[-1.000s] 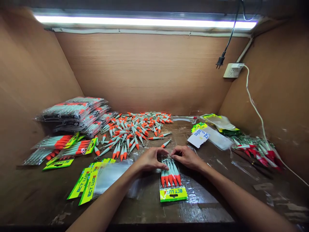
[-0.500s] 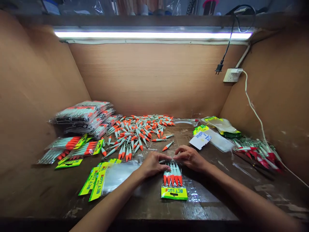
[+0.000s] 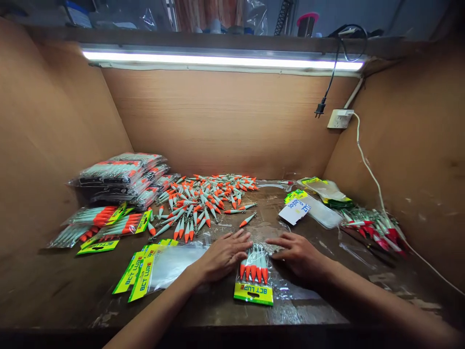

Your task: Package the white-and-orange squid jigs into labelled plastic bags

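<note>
A clear packet (image 3: 253,286) with a yellow-green "BCT LURE" header holds several white lures with orange tips and lies flat on the dark worktable (image 3: 312,310). My left hand (image 3: 223,254) lies flat beside its left edge, fingers stretched out and touching the top of the packet. My right hand (image 3: 300,254) rests palm down at the packet's right, fingers spread toward its upper end. Neither hand grips anything.
A heap of loose orange-tipped lures (image 3: 203,196) covers the table's middle back. Filled packets (image 3: 119,179) are stacked at the left, empty packets (image 3: 152,269) lie by my left forearm. Red-tipped lures (image 3: 374,225), bags and a paper label (image 3: 294,211) sit right. Board walls enclose the booth.
Both hands left their pinch at the packet's top end and now lie flat and open on either side of it. The camera tilted up a little.
</note>
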A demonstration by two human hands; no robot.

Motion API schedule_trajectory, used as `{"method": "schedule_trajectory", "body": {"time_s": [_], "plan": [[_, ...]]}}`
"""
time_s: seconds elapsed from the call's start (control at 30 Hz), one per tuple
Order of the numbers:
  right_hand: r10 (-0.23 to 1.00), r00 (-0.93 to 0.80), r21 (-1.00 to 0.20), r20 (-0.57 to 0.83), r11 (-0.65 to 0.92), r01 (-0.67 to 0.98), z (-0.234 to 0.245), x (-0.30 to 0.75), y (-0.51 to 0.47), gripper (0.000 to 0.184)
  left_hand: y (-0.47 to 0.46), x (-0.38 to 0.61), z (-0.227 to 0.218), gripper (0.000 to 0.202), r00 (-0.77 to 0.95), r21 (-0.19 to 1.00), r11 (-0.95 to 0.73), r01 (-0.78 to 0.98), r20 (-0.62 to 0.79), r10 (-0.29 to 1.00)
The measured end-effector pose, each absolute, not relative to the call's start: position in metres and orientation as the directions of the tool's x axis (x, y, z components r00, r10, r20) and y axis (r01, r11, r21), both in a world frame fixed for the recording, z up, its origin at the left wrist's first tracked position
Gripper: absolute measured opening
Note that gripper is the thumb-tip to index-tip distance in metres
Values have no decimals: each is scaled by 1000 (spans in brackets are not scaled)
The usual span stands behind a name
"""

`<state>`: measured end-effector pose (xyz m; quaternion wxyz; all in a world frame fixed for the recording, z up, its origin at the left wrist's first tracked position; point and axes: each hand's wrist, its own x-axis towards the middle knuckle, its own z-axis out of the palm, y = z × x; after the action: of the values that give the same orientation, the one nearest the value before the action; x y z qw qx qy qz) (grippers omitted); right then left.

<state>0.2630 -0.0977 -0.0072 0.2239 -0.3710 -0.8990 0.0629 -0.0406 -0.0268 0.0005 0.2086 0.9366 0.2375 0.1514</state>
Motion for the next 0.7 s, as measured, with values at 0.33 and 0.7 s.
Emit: {"method": "schedule_trajectory", "body": {"time_s": [0.33, 0.7], "plan": [[892, -418, -665, 172, 418, 619, -9, 223, -49, 27, -18, -20, -12, 60, 798, 420, -732, 536, 29, 601], [933, -227, -762, 280, 360, 539, -20, 231, -52, 17, -13, -21, -7, 72, 473, 574, -473, 669, 163, 866]]}}
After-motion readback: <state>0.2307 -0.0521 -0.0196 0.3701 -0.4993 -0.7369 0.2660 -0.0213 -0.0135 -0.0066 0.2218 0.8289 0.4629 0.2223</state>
